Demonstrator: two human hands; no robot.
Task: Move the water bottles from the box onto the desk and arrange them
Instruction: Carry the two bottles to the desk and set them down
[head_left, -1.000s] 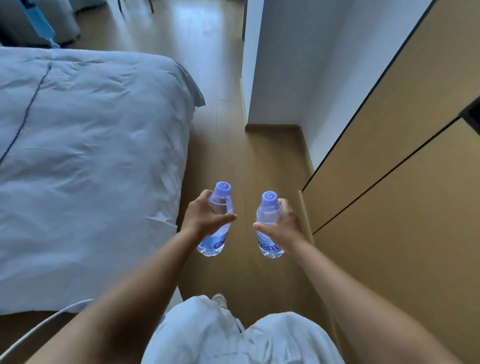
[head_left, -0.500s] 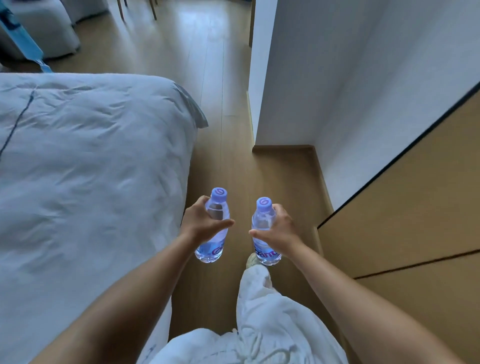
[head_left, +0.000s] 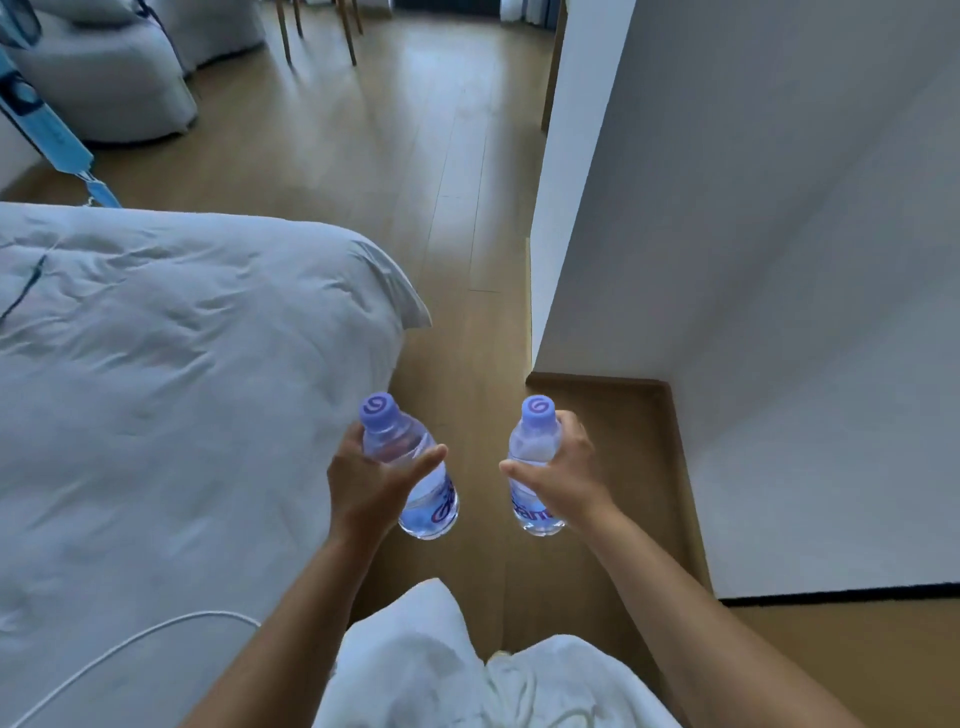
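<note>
Carrying two water bottles, one per hand, at waist height above white trousers (head_left: 415, 654) and a wooden floor (head_left: 467, 332). Judging by that: both already out of the box, neither yet set down; placing and arranging all still ahead. No box and no desk in view, so no telling how many remain. Left hand (head_left: 369, 483) wrapped round the left bottle (head_left: 415, 467) at mid-body, thumb across the front, fingers (head_left: 353, 441) curled behind, purple cap tilted up and left, base poking out below the palm. Right hand (head_left: 566, 473) gripping the right bottle (head_left: 535, 457) likewise, thumb in front, cap clear above the knuckles. Bottles near each other, not touching. Further off: bed (head_left: 182, 389) on the left, white wall (head_left: 753, 260) on the right, chair legs (head_left: 317, 31) beyond.
</note>
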